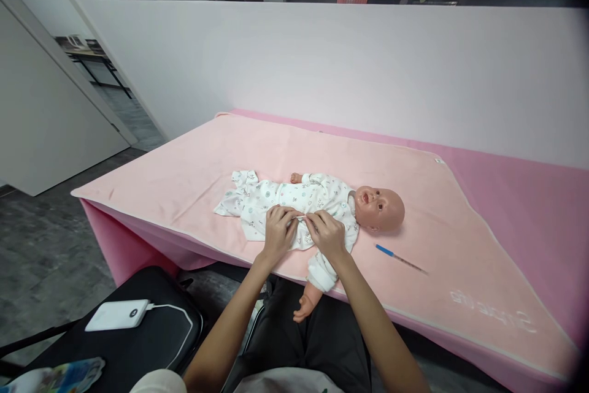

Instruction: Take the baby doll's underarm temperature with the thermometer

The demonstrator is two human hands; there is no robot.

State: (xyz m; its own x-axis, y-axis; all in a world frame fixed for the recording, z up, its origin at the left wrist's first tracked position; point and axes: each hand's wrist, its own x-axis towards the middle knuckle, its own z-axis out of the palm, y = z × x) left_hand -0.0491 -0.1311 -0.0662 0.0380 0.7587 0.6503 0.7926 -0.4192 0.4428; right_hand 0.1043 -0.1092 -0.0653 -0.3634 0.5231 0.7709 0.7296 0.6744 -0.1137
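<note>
Power bank (118, 314) on black seat, near left. Both hands, left (278, 232) and right (327, 235), pinch the romper (294, 203) front on doll (317, 209), mid-towel (193, 166). Blue pen (399, 258) lies right of them.

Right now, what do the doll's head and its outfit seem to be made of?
The doll's head looks like smooth vinyl or plastic, going by its faint sheen. Its outfit looks like soft printed cotton, matte and wrinkled where the left hand and right hand pinch it.
</note>
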